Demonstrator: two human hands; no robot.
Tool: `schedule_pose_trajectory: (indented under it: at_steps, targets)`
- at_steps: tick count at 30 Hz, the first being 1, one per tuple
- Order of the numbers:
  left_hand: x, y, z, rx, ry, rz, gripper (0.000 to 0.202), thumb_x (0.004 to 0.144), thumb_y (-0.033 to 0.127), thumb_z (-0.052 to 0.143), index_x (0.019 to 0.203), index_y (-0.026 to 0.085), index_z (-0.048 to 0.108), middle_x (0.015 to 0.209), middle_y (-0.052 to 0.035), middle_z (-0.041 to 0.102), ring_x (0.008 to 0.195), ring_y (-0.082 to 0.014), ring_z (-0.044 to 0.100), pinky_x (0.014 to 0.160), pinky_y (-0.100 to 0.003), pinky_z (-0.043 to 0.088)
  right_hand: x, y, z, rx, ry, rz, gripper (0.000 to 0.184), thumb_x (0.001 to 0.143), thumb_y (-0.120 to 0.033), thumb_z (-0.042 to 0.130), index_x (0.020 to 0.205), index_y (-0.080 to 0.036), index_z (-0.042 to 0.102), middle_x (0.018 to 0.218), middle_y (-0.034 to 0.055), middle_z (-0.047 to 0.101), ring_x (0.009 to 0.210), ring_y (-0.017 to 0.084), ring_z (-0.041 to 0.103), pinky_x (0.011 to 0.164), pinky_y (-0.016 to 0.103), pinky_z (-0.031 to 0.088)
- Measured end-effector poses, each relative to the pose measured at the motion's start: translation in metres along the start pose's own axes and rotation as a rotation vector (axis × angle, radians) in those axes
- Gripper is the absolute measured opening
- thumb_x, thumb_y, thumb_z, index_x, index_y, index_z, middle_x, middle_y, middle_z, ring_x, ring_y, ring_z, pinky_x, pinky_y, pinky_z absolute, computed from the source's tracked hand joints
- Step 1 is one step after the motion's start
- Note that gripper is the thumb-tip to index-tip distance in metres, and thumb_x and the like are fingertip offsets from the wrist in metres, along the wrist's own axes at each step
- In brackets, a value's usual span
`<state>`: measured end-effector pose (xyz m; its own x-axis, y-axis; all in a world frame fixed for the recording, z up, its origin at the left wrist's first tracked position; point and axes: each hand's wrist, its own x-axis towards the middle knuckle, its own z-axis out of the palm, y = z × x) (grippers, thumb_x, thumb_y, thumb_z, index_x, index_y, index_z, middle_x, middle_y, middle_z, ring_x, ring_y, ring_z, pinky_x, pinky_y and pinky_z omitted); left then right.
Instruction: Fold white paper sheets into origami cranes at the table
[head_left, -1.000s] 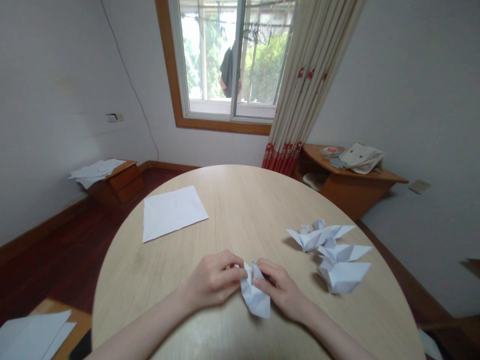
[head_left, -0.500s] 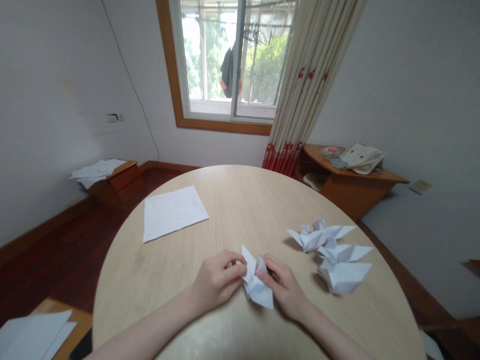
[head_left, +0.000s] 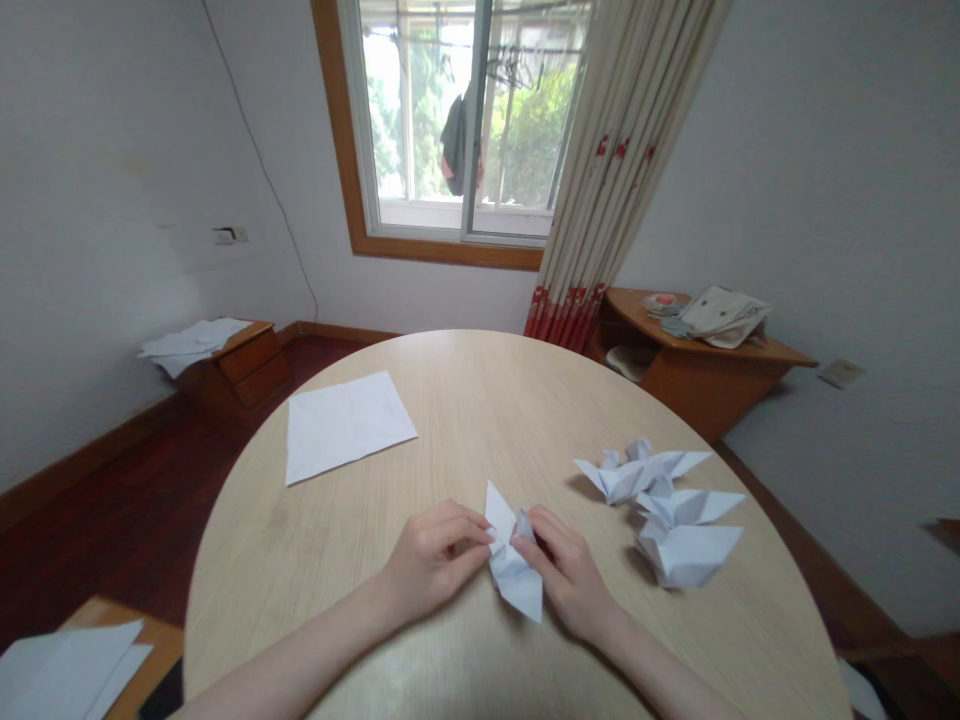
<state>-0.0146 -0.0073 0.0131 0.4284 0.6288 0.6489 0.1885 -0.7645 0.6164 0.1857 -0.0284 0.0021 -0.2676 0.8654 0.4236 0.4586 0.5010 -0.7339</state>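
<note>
Pinching small white folded paper figure (head_left: 513,560) between left hand (head_left: 431,562) and right hand (head_left: 570,578), fingertips covering its middle, round pale wooden surface (head_left: 480,420) beneath, near edge cut off

We get soft daylight from the window (head_left: 465,120), slightly blown out; shadows on the table (head_left: 480,400) stay faint, and walls bow at the edges.
</note>
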Motion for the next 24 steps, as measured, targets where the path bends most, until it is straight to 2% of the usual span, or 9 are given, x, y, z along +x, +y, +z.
schedule_pose_trajectory:
  at_steps: [5, 7, 10, 14, 17, 20, 24]
  targets:
    - [0.0017, 0.0037, 0.0003, -0.066, -0.038, -0.187, 0.013, 0.088, 0.019, 0.055, 0.082, 0.014, 0.067, 0.081, -0.0079, 0.069, 0.067, -0.0142, 0.061, 0.058, -0.022, 0.046, -0.0008, 0.0031, 0.0021, -0.043, 0.021, 0.025, 0.027, 0.096, -0.03, 0.043, 0.071, -0.021, 0.044, 0.069, -0.0012, 0.048, 0.064, 0.015, 0.049, 0.06, 0.025, 0.038]
    - [0.003, 0.0058, -0.0009, -0.051, -0.069, -0.208, 0.012, 0.086, 0.019, 0.056, 0.086, 0.013, 0.066, 0.081, -0.0073, 0.068, 0.063, -0.0132, 0.058, 0.057, -0.022, 0.044, -0.0007, 0.0042, 0.0018, -0.051, 0.022, 0.034, 0.027, 0.096, -0.029, 0.043, 0.071, -0.021, 0.044, 0.069, -0.001, 0.049, 0.064, 0.015, 0.049, 0.06, 0.025, 0.038]
    - [0.0025, 0.0055, -0.0008, -0.028, -0.103, -0.219, 0.012, 0.081, 0.025, 0.066, 0.086, 0.013, 0.064, 0.08, -0.0054, 0.065, 0.058, -0.0114, 0.052, 0.054, -0.022, 0.041, -0.0005, 0.0043, 0.0012, -0.046, 0.007, 0.033, 0.026, 0.096, -0.028, 0.042, 0.072, -0.021, 0.046, 0.07, -0.0008, 0.05, 0.064, 0.015, 0.05, 0.06, 0.024, 0.039]
    - [-0.0018, 0.0002, 0.0029, -0.002, -0.073, -0.323, 0.016, 0.08, 0.029, 0.071, 0.083, 0.014, 0.064, 0.069, 0.0002, 0.06, 0.058, -0.0116, 0.051, 0.056, -0.021, 0.04, -0.0006, 0.0025, 0.0019, -0.043, -0.004, 0.006, 0.026, 0.096, -0.028, 0.043, 0.071, -0.021, 0.046, 0.069, -0.0016, 0.048, 0.063, 0.014, 0.049, 0.059, 0.023, 0.038]
    - [-0.0027, -0.0013, 0.0044, -0.043, -0.052, -0.417, 0.019, 0.08, 0.027, 0.071, 0.093, 0.015, 0.065, 0.073, -0.0002, 0.063, 0.061, -0.0123, 0.054, 0.059, -0.022, 0.041, -0.0009, 0.0017, 0.0026, -0.041, 0.005, -0.01, 0.026, 0.096, -0.028, 0.043, 0.071, -0.021, 0.045, 0.068, -0.0018, 0.048, 0.062, 0.014, 0.048, 0.058, 0.023, 0.038]
    - [0.0007, 0.0016, 0.003, -0.052, -0.082, -0.441, 0.017, 0.082, 0.026, 0.067, 0.096, 0.016, 0.068, 0.078, -0.0019, 0.066, 0.068, -0.0144, 0.058, 0.064, -0.023, 0.042, -0.0011, 0.0017, 0.0025, -0.038, -0.001, -0.024, 0.024, 0.097, -0.027, 0.042, 0.074, -0.021, 0.047, 0.07, -0.0011, 0.049, 0.064, 0.014, 0.05, 0.059, 0.023, 0.04]
    - [0.0067, 0.0082, 0.0005, -0.055, -0.13, -0.418, 0.018, 0.086, 0.03, 0.062, 0.082, 0.015, 0.069, 0.075, -0.0029, 0.064, 0.07, -0.0154, 0.057, 0.065, -0.024, 0.041, -0.0019, 0.002, 0.0023, -0.046, -0.008, -0.037, 0.023, 0.097, -0.027, 0.041, 0.076, -0.021, 0.049, 0.072, -0.0004, 0.051, 0.066, 0.015, 0.051, 0.061, 0.024, 0.041]
